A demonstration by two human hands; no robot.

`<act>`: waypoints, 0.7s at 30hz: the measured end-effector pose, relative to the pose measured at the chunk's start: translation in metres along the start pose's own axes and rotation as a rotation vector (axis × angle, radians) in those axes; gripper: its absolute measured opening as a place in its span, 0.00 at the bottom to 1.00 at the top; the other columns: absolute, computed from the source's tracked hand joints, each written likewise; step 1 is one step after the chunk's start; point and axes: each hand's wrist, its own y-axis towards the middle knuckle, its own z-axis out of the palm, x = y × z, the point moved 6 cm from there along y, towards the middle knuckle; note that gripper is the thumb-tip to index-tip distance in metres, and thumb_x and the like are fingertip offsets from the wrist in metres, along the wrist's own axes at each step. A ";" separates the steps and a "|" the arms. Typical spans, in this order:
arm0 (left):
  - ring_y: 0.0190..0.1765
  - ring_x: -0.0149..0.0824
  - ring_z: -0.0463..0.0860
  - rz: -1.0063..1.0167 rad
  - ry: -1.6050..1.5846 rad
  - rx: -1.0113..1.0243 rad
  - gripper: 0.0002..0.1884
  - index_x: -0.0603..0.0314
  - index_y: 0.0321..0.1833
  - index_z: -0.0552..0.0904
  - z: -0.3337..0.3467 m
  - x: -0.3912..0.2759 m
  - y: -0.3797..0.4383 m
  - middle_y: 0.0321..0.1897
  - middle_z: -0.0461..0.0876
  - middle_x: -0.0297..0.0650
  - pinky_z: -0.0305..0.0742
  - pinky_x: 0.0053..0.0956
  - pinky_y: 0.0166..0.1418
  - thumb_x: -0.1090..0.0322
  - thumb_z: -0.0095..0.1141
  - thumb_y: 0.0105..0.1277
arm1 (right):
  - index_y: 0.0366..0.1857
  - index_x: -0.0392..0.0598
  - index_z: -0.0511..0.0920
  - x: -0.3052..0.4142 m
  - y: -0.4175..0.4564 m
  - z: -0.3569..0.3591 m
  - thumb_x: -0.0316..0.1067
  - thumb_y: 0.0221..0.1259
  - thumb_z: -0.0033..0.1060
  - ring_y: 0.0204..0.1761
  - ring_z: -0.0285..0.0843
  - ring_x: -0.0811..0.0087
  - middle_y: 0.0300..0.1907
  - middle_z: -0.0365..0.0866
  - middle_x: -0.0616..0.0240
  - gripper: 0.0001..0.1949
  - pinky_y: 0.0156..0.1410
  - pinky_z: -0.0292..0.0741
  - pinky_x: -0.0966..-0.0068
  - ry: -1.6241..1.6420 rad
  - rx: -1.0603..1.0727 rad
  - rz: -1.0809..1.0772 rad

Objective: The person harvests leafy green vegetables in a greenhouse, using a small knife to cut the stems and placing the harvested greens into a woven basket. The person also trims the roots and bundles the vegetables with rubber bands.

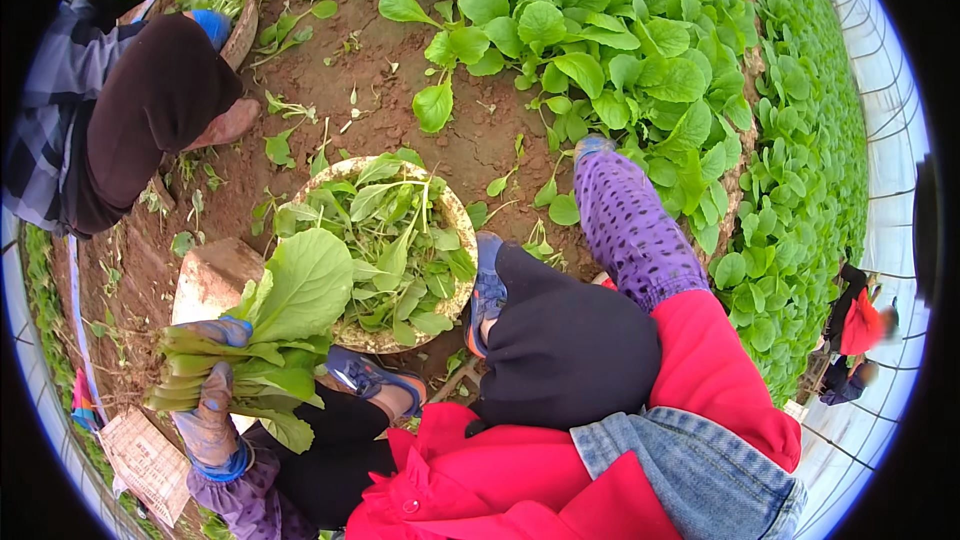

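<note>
In my left hand (210, 420), which wears a soiled blue glove, is a bunch of leafy greens (301, 289). Its pale stems lie together and the dirt-covered roots point left. My right hand (592, 145) reaches forward to the near edge of a dense bed of leafy green plants (637, 60). Only a bit of its blue glove shows past the purple dotted sleeve (626, 225); leaves hide the fingers, so whether they grip a plant cannot be seen. Between my hands, a round, dirt-stained basin (463, 229) holds a heap of loose greens and weeds (390, 262).
A co-worker's bent leg (150, 112) and bare foot (229, 124) are at upper left, beside another basin (244, 26). A pale block-like object (214, 277) stands behind my bunch. A woven crate (146, 457) lies lower left. Two people (859, 326) are far right.
</note>
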 end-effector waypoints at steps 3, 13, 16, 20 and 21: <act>0.51 0.37 0.74 0.009 -0.033 0.013 0.16 0.66 0.52 0.72 0.000 0.000 -0.001 0.45 0.75 0.42 0.66 0.34 0.60 0.67 0.52 0.63 | 0.45 0.54 0.82 0.009 0.008 -0.003 0.48 0.63 0.51 0.47 0.81 0.62 0.44 0.83 0.63 0.16 0.49 0.77 0.66 -0.007 -0.036 -0.009; 0.51 0.37 0.74 0.003 0.011 0.006 0.18 0.65 0.51 0.73 0.002 -0.003 -0.004 0.44 0.76 0.42 0.67 0.34 0.60 0.61 0.55 0.62 | 0.43 0.51 0.82 0.032 0.017 -0.001 0.44 0.61 0.53 0.42 0.82 0.62 0.37 0.84 0.61 0.14 0.47 0.78 0.70 0.225 0.082 -0.121; 0.52 0.37 0.75 -0.004 0.011 0.016 0.18 0.65 0.51 0.73 0.001 -0.002 -0.004 0.45 0.77 0.42 0.67 0.34 0.60 0.61 0.55 0.62 | 0.42 0.50 0.82 0.029 0.022 0.017 0.43 0.60 0.54 0.40 0.82 0.62 0.35 0.84 0.60 0.13 0.46 0.78 0.71 0.455 0.126 -0.172; 0.44 0.28 0.77 -0.005 0.102 -0.010 0.23 0.67 0.50 0.78 0.006 -0.013 -0.009 0.42 0.80 0.37 0.71 0.25 0.50 0.52 0.58 0.63 | 0.43 0.45 0.80 0.046 -0.011 -0.020 0.37 0.61 0.53 0.40 0.82 0.61 0.34 0.83 0.59 0.11 0.48 0.77 0.72 0.554 0.091 -0.226; 0.44 0.29 0.78 0.015 0.118 -0.042 0.23 0.68 0.50 0.78 0.012 -0.018 -0.011 0.42 0.81 0.38 0.71 0.26 0.51 0.53 0.57 0.63 | 0.44 0.42 0.78 0.049 -0.026 -0.045 0.34 0.62 0.53 0.41 0.82 0.61 0.35 0.82 0.59 0.11 0.49 0.77 0.71 0.544 0.066 -0.236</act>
